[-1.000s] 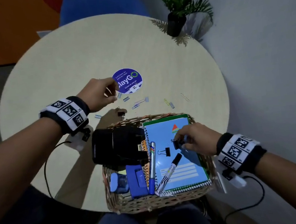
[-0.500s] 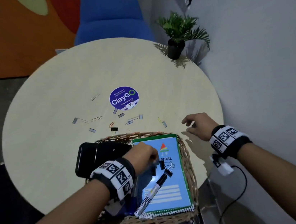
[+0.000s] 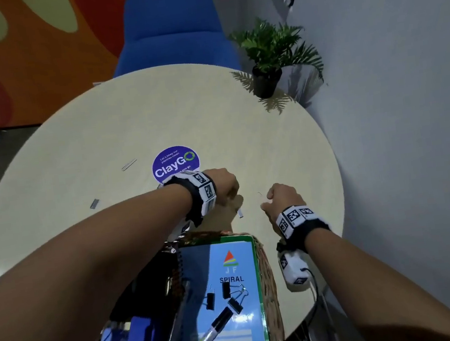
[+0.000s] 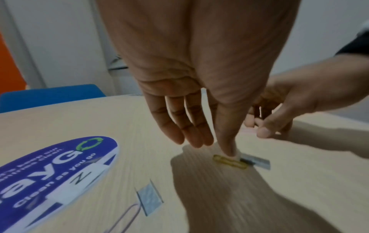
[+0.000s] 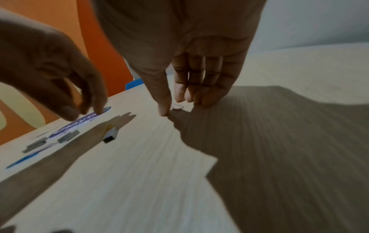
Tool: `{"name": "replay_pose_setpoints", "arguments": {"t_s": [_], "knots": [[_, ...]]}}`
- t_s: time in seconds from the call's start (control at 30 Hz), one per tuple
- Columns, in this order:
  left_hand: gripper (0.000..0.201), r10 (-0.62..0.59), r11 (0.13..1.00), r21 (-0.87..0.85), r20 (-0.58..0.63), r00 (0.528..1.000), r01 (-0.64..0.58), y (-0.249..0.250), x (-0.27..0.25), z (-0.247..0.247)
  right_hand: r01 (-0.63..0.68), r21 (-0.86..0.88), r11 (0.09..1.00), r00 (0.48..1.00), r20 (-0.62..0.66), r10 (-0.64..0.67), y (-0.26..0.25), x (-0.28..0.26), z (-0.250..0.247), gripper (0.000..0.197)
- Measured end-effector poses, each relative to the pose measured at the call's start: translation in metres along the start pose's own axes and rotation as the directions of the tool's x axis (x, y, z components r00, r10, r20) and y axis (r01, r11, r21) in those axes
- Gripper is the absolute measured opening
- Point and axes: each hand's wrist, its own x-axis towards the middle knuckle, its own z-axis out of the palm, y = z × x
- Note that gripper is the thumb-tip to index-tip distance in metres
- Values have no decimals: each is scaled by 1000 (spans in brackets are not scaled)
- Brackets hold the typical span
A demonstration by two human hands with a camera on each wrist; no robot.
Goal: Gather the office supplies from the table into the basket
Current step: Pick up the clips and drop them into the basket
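Observation:
The wicker basket [image 3: 266,273] at the table's near edge holds a blue spiral notebook [image 3: 230,265], black binder clips [image 3: 226,290], a marker [image 3: 214,329] and blue items. Just beyond it my left hand [image 3: 228,190] points its straight fingers down. In the left wrist view one fingertip [image 4: 229,152] presses a yellow paper clip [image 4: 229,162] that lies against a staple strip [image 4: 257,162]. To its right my right hand [image 3: 274,198] has its thumb and fingertips [image 5: 163,110] closed on a pale paper clip [image 5: 177,107] on the table.
More staple strips [image 3: 129,164] [image 3: 94,203] lie at the left of the round table [image 3: 153,116], near a purple ClayGo sticker [image 3: 174,162]. A potted plant [image 3: 269,58] stands at the far right edge. A blue chair [image 3: 171,28] sits behind the table.
My left hand has left the basket and reached forward to the yellow clip on the table. My right hand has shifted slightly left and lowered onto the pale clip.

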Motion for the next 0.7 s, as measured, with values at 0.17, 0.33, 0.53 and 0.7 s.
{"name": "replay_pose_setpoints", "arguments": {"t_s": [0.17,0.33,0.53,0.7], "knots": [[12,0,1000,-19,-1,1000,0,2,26,7,-19,26,999,1000,-1,19,1,3,10,16],[19,67,997,41,70,995,-70,5,31,-1,35,118,992,999,-6,-34,18,-18,3,18],[17,112,984,123,111,987,-126,-1,25,0,279,296,914,944,91,-317,21,-96,-30,16],[19,124,989,-67,-97,988,-130,-11,-9,-10,409,215,887,864,222,-452,4,-141,-23,16]]}}
